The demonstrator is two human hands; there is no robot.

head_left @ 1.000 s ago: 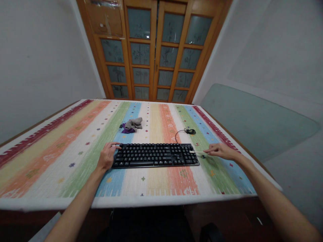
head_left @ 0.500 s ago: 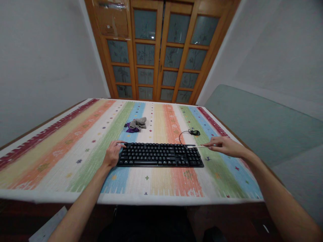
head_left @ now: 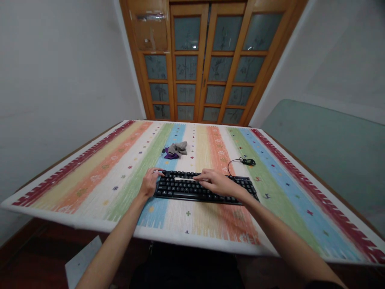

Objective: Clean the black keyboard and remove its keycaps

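Observation:
A black keyboard lies flat on the patterned cloth in front of me. My left hand grips its far left corner, fingertips on the top edge. My right hand is over the middle of the keyboard, pinching a thin white cotton swab. The swab points left, with its thicker tip over the upper rows of keys. My right hand and forearm hide part of the keys on the right half.
Beyond the keyboard a crumpled grey and purple cloth lies on the striped tablecloth. The keyboard's coiled black cable rests at the far right. Wooden glazed doors stand behind the table, and a pale green panel is on the right.
My right hand has carried the cotton swab leftward, from the keyboard's upper right to above its middle. My left hand stays at the left corner. The view has turned slightly left.

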